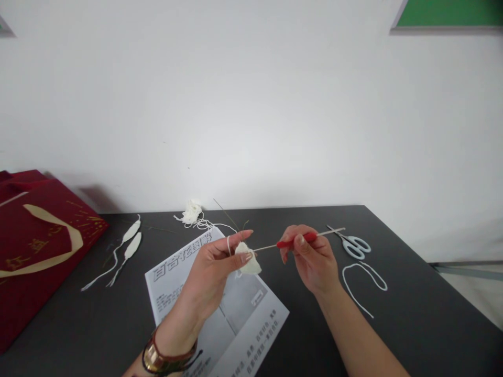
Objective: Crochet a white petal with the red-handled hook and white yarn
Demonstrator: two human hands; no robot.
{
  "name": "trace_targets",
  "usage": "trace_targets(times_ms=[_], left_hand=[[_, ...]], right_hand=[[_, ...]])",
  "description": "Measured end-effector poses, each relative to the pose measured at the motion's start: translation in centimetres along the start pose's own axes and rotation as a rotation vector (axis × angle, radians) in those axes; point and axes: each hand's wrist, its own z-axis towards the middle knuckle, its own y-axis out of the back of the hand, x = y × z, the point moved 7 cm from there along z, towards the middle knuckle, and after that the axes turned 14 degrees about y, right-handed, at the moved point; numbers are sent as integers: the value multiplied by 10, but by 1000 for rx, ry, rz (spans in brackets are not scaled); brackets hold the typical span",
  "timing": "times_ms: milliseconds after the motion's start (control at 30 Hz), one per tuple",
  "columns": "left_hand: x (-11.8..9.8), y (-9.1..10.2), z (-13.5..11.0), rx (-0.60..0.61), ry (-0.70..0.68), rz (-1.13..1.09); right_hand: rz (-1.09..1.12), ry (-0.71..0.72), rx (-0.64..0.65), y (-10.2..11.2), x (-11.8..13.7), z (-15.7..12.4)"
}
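Between the thumb and fingers of my left hand (pixel 214 267) is a small cream crochet piece (pixel 250 265), pinched near its upper edge. White yarn loops round my left index finger, and a thin wire (pixel 225 213) sticks up behind that hand. My right hand (pixel 314 259) is closed round the red grip of a crochet hook (pixel 286 243). The hook's metal shaft points left, its tip reaching the crochet piece; whether a loop sits on it is too small to tell. Beneath my left hand lies a printed sheet (pixel 173 293).
A tangle of white yarn (pixel 192 212) lies at the table's back edge. Two white leaf-shaped crochet pieces (pixel 132 245) with tails rest at left, beside a red gift bag (pixel 43 235). Scissors (pixel 356 246) and a loose yarn strand (pixel 359 264) lie at right on the dark table (pixel 416 324).
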Motion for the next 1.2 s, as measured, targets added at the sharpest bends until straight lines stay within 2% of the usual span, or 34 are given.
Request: trace_targets(times_ms=[200,433,567,767,933,1033,1200], left_hand=[[2,3,0,-27,-36,44],[0,5,0,-81,-81,80],[-2,7,0,-131,-146,116],[-1,9,2,-249,-263,221],[6,9,3,-332,-360,199],[6,8,5,-322,-402,222],[-14,2,4,-231,-541,424]], right_hand=[[-108,112,52,0,7,-1],[-206,216,164,-6,18,-5],[-340,286,238,-12,27,-8],[-613,532,399,-34,44,-17],[-849,821,597,-53,38,-39],[-976,922,658,-55,31,-47],[-1105,1021,733,-57,31,-51]])
